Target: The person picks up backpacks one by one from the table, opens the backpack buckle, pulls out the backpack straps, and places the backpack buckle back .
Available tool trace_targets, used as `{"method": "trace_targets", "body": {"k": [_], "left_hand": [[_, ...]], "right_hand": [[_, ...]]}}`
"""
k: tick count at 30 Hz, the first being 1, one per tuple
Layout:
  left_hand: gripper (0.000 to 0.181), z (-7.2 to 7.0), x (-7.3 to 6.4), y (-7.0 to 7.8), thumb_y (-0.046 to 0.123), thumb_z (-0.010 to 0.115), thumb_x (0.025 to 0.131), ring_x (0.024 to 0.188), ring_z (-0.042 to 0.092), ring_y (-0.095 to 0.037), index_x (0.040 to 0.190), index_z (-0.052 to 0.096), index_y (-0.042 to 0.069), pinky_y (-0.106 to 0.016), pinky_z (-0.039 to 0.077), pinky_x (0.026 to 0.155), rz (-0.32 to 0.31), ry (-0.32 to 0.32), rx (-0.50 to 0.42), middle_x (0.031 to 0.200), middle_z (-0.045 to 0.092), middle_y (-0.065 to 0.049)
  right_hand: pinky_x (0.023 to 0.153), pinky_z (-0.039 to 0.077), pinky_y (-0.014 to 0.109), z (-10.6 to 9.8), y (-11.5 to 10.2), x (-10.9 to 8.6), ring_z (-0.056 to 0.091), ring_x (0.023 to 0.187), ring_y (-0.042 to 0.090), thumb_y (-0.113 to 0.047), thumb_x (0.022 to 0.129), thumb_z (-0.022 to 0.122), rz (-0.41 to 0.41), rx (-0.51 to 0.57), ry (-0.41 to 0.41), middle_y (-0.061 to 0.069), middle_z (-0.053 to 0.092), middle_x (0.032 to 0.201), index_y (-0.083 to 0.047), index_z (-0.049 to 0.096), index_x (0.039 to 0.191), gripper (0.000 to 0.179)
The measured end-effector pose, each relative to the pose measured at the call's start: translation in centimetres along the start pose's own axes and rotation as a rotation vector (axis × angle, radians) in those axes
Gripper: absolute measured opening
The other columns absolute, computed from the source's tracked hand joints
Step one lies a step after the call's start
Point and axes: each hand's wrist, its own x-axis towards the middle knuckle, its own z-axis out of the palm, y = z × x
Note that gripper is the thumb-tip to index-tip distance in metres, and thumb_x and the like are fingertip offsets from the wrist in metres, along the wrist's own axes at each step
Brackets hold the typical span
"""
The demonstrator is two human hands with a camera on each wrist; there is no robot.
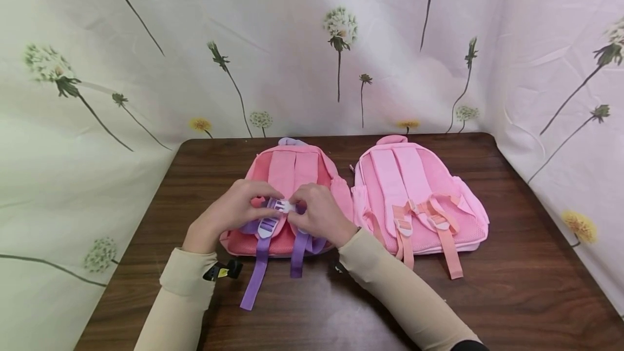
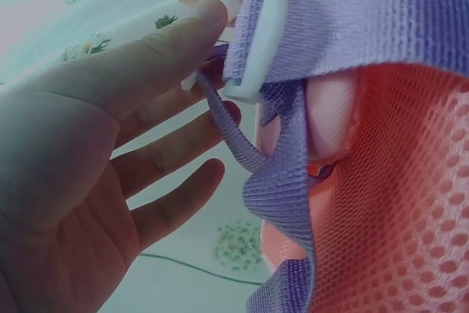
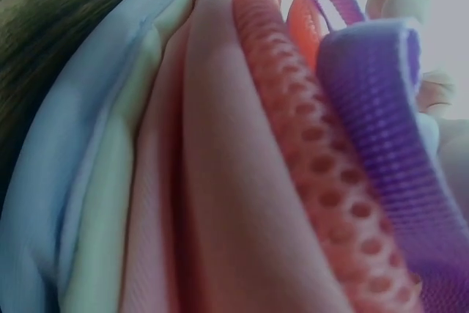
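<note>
The left hand's [image 1: 226, 212] grip pinches one side of a white buckle [image 1: 284, 206], the right hand's [image 1: 322, 214] the other (whether it is fully joined, I cannot tell), over a coral-pink backpack [image 1: 281, 169] lying on the surface [image 1: 317, 313], beside a lighter pink backpack [image 1: 387, 177].

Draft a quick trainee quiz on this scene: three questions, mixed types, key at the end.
1. Fill in: the left hand and right hand pinch a white ____.
2. Multiple choice: what colour are the webbing straps on the backpack beneath the hands? A) green B) purple C) black
3. True or false: a second backpack lies to the right of that one.

Key: 1. buckle; 2. B; 3. true.
</note>
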Motion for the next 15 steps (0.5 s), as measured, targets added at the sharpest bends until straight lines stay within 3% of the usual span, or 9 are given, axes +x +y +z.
{"method": "trace_targets", "body": {"k": [8, 15], "left_hand": [[0.037, -0.29, -0.35, -0.01, 0.004, 0.09, 0.081, 0.103, 0.071, -0.02, 0.116, 0.078, 0.007, -0.047, 0.058, 0.093, -0.038, 0.002, 0.027, 0.112, 0.078, -0.003], [0.039, -0.27, -0.58, -0.27, 0.001, 0.09, 0.08, 0.098, 0.071, -0.023, 0.117, 0.078, 0.006, -0.051, 0.058, 0.091, -0.055, -0.008, 0.005, 0.106, 0.077, -0.003]], "right_hand": [[0.068, 0.051, 0.025, -0.27, -0.16, 0.09, 0.061, 0.075, 0.013, -0.014, 0.085, 0.08, 0.042, 0.011, -0.053, 0.001, 0.073, 0.087, -0.007, 0.081, 0.099, 0.016], [0.082, 0.057, 0.034, -0.21, -0.03, 0.15, 0.07, 0.09, 0.02, -0.019, 0.085, 0.082, 0.038, -0.001, -0.097, 0.008, 0.076, 0.1, -0.005, 0.079, 0.108, 0.028]]}}
